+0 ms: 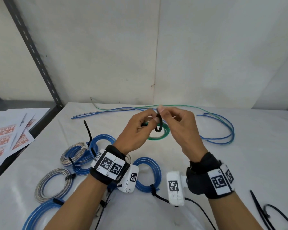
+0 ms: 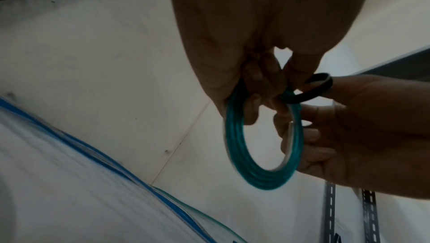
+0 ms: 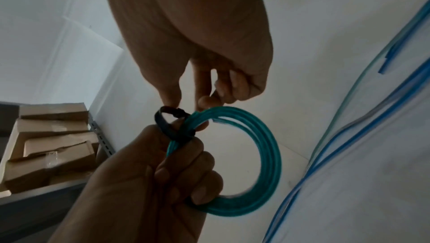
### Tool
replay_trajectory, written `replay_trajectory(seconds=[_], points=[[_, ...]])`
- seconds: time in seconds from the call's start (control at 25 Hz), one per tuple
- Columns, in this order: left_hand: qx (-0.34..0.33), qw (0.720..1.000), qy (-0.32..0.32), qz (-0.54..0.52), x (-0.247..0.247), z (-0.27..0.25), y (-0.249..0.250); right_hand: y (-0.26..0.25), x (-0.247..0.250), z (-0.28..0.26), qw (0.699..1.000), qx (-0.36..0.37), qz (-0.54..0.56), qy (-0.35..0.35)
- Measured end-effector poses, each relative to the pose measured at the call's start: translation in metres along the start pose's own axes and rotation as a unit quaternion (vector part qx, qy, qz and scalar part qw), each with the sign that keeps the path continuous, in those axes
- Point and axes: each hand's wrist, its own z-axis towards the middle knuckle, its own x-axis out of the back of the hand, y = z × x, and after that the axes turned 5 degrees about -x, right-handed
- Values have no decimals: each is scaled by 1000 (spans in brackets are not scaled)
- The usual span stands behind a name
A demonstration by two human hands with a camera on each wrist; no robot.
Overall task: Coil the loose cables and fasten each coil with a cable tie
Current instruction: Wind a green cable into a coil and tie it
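Note:
A green cable coil (image 1: 160, 135) (image 2: 263, 147) (image 3: 251, 155) is held up above the table (image 1: 206, 163). My left hand (image 1: 140, 130) (image 3: 163, 173) grips one side of the coil with its fingers curled round the strands. A black cable tie (image 1: 159, 123) (image 2: 311, 90) (image 3: 167, 123) is looped round the coil beside my left thumb. My right hand (image 1: 175, 122) (image 2: 349, 127) pinches the top of the tie's loop between thumb and forefinger.
Several tied blue and grey coils (image 1: 76, 155) lie at the table's front left, one blue coil (image 1: 148, 173) lies between my wrists. Loose blue and green cables (image 1: 219, 130) run along the back. Spare black ties (image 1: 264, 211) lie front right. Papers (image 1: 7, 140) lie left.

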Motion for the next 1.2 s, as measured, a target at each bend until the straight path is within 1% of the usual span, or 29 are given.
replay_trajectory(seconds=[0.04,0.08,0.12,0.16,0.24,0.32,0.44,0.56,0.68,0.76,0.84,0.92,1.04,1.2], points=[[1,1000,-16,-4,-2,-1,-1,0,2,1,1000,-6,-11,-23],[1,1000,-27,-8,-4,-2,0,1,5,3,999,-12,-11,-33],[3,999,-34,-14,-5,-2,1,1,8,6,1000,-16,3,-24],[8,999,-43,-22,-6,-3,1,2,11,8,1000,-20,20,0],[21,996,-70,-44,-9,-5,4,5,18,13,996,-31,48,69],[34,994,-85,-67,-12,-6,9,8,23,16,992,-34,56,105],[49,989,-82,-112,-15,-6,15,9,26,14,993,-32,64,96],[69,986,-81,-130,-15,-5,18,7,27,14,993,-43,78,82],[94,986,-49,-128,-17,-3,26,9,27,15,995,-44,72,61],[74,992,-20,-102,-19,-5,28,10,24,14,997,-41,53,44],[37,996,-12,-83,-20,-7,25,10,22,14,997,-42,52,35],[30,996,-31,-77,-22,-7,18,9,25,15,996,-41,69,38],[29,996,-62,-62,-25,-9,14,6,33,17,993,-30,92,64],[27,996,-63,-55,-30,-8,15,3,35,17,987,-13,122,103]])
